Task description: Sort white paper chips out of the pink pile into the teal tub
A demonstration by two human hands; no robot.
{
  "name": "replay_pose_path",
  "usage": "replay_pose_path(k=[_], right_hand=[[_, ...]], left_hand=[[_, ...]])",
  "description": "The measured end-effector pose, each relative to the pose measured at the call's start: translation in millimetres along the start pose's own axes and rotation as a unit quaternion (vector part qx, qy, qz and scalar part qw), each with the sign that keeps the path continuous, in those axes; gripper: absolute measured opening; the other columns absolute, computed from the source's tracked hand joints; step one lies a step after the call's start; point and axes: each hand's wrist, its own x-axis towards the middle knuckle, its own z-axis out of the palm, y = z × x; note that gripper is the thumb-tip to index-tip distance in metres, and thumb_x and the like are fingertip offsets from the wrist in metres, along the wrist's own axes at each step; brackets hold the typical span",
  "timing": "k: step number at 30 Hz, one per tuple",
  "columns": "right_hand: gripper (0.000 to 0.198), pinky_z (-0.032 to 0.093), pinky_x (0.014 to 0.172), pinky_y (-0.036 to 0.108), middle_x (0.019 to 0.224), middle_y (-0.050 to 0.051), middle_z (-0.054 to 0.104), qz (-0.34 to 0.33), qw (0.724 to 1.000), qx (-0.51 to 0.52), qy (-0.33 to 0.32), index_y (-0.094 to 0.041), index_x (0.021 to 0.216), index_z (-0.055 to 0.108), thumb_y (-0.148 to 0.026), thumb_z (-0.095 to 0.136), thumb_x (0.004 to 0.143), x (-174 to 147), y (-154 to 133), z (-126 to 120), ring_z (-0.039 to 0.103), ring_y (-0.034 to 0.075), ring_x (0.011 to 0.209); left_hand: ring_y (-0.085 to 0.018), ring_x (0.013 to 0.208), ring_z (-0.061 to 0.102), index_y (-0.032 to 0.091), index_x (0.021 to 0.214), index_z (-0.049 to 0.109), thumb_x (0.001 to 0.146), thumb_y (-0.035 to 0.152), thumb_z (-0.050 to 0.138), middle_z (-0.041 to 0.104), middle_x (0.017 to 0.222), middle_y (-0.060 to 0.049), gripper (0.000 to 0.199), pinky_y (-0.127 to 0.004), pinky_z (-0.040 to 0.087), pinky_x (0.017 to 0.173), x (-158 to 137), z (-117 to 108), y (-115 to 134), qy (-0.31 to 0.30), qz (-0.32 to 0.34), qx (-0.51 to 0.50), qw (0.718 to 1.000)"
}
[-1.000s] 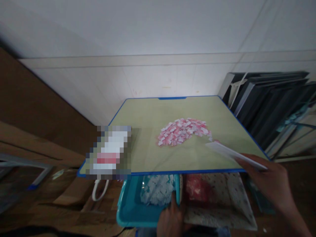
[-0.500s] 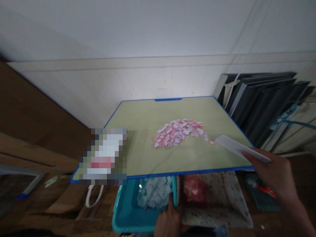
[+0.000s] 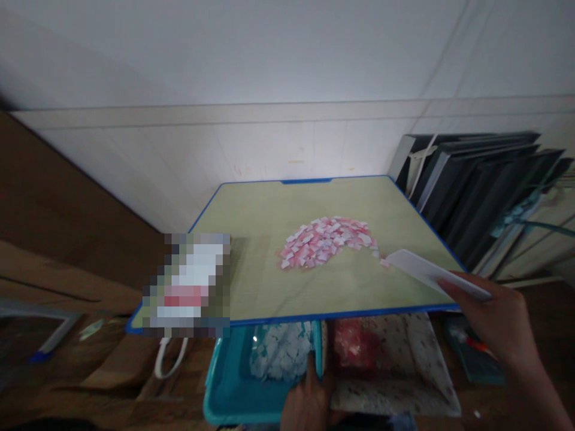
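My right hand [image 3: 494, 314] is closed round one end of a flat white plastic scraper [image 3: 426, 272]. The scraper's far tip lies low over the board [image 3: 260, 287], right beside a stray pink-and-white chip [image 3: 385, 262]. A curved heap of small pink and white square chips [image 3: 327, 239] lies mid-board. Below the board's front edge my left hand [image 3: 308, 398] grips the right rim of a teal plastic basin [image 3: 233, 398], one finger pointing forward along the inside. White flakes [image 3: 281, 353] lie in the basin.
A pixelated object [image 3: 193, 281] sits at the board's left end, with a white loop [image 3: 171, 359] hanging below it. Red material [image 3: 357, 344] lies on a speckled tray [image 3: 399, 383] under the board. Dark panels [image 3: 480, 179] lean at the right; a white wall [image 3: 291, 143] stands behind.
My right hand has shifted the scraper slightly left, and the stray chip has moved a little left and away from me with it. My left hand stays in place.
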Motion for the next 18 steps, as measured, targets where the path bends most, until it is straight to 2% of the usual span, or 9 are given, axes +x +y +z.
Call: replay_pose_path(k=[5,10,15,18], right_hand=[[0.029,0.053,0.051,0.028,0.07,0.003,0.071,-0.013,1.0,0.001,-0.026,-0.018,0.076,0.069,-0.044,0.06,0.067,4,-1,3,0.066,0.023,0.062],[0.021,0.052,0.053,0.024,0.07,0.0,0.071,-0.023,0.999,0.02,-0.016,-0.022,0.073,0.069,-0.04,0.061,0.067,1,-6,6,0.066,0.02,0.062],[0.019,0.052,0.055,0.024,0.074,-0.001,0.071,-0.047,0.994,0.034,-0.092,-0.023,0.075,0.069,-0.038,0.057,0.071,-10,-19,4,0.066,0.019,0.065],[0.018,0.053,0.058,0.023,0.073,-0.001,0.071,-0.031,0.996,0.055,-0.065,-0.023,0.074,0.069,-0.038,0.06,0.069,-14,-23,1,0.066,0.019,0.065]], left_hand=[[-0.027,0.089,0.06,0.034,0.125,0.036,0.062,0.047,0.062,0.03,0.137,-0.019,0.07,-0.038,0.049,0.074,1,2,0,0.0,0.006,0.002,1.0],[-0.025,0.09,0.06,0.032,0.12,0.045,0.062,0.046,0.062,0.03,0.138,-0.017,0.062,-0.035,0.049,0.075,-1,-1,1,-0.01,0.003,0.009,1.0],[-0.026,0.087,0.061,0.033,0.123,0.04,0.06,0.047,0.063,0.032,0.136,-0.019,0.068,-0.036,0.05,0.073,-2,-3,1,0.008,0.003,0.006,1.0],[-0.026,0.085,0.061,0.033,0.118,0.046,0.06,0.048,0.062,0.032,0.136,-0.019,0.063,-0.036,0.05,0.072,-2,0,0,0.015,0.005,0.001,1.0]])
